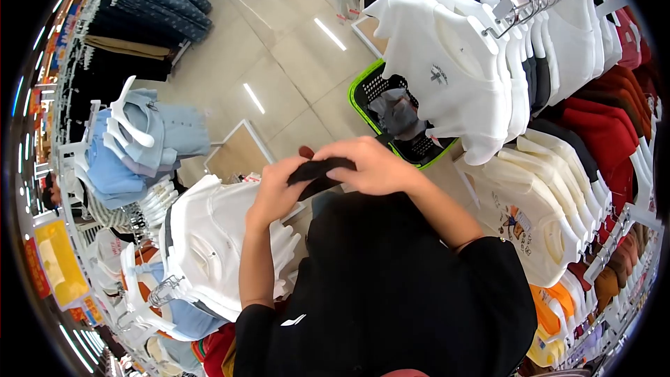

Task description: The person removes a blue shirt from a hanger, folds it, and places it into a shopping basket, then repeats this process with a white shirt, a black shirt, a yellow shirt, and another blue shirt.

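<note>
In front of my black shirt, my left hand and my right hand both grip a dark piece of folded cloth. The fingers of each hand curl round one end of it, and a band of it stretches between them. A small brown bit shows just above the left fingers. Past my right hand, a black shopping basket with a bright green rim stands on the floor. Grey crumpled clothing lies in it.
White T-shirts on hangers crowd the right, above cream printed shirts. More white tops hang close by my left arm, below light blue shirts. Folded jeans sit at upper left. Tiled floor runs between the racks.
</note>
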{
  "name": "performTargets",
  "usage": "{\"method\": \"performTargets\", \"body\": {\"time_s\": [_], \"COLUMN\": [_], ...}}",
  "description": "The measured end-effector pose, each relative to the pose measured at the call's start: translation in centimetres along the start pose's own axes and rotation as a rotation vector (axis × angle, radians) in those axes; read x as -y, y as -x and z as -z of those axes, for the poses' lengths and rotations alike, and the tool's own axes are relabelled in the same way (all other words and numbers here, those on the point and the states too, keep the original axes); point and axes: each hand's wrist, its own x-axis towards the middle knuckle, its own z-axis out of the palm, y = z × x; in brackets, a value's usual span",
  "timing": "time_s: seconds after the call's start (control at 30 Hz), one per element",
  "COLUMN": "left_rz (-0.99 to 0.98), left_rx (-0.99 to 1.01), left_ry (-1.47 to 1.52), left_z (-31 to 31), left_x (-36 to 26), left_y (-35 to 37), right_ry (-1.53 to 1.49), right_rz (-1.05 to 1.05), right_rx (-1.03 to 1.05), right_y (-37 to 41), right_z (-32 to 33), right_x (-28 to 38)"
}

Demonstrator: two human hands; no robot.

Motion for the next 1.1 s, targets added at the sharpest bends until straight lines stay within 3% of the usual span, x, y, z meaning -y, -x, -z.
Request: {"method": "performTargets", "body": {"time_s": [0.07, 0.2, 0.3, 0.4, 0.43, 0.53, 0.57, 0.73, 0.83, 0.93, 1.07, 1.1], "left_rz": [-0.042, -0.063, -0.091, -0.084, -0.088, -0.132, -0.158, -0.078, -0.165, -0.145, -0.153, -0.154], "left_rx": [-0.001, 0.017, 0.029, 0.055, 0.058, 0.028, -0.004, -0.157, -0.267, -0.306, -0.249, -0.222], "left_ry": [0.040, 0.041, 0.028, 0.005, 0.007, 0.009, -0.004, -0.086, -0.117, -0.080, -0.088, -0.096], "left_z": [0.4, 2.3, 4.7, 7.2, 8.0, 10.4, 11.2, 15.5, 17.6, 19.8, 22.1, 22.6], "left_x": [-0.2, -0.5, -0.9, -1.0, -0.9, 0.2, 1.0, 2.6, 4.2, 5.3, 4.5, 4.2], "left_y": [-1.0, -2.6, -3.5, -4.2, -4.5, -6.1, -6.9, -10.7, -12.7, -14.2, -15.9, -16.3], "right_ry": [-0.069, -0.114, -0.109, -0.079, 0.039, 0.023, 0.001, 0.057, 0.271, -0.019, 0.088, 0.061], "right_rz": [0.008, -0.158, 0.015, -0.108, -0.042, -0.252, -0.099, -0.126, -0.034, -0.141, 0.024, -0.011], "right_rx": [-0.048, 0.122, -0.007, -0.006, -0.090, -0.092, -0.211, -0.425, -0.610, -0.701, -0.492, -0.351], "right_y": [-0.5, -1.3, -1.6, -3.2, -3.8, -5.7, -6.2, -10.2, -13.5, -16.2, -19.3, -20.4], "right_z": [0.4, 2.4, 0.7, -0.9, -1.3, -0.7, -0.7, 3.4, 4.9, 6.4, 6.0, 5.8], "right_x": [-1.4, -2.3, -5.5, -8.1, -8.7, -9.8, -10.5, -9.4, -8.6, -8.4, -7.4, -7.4]}}
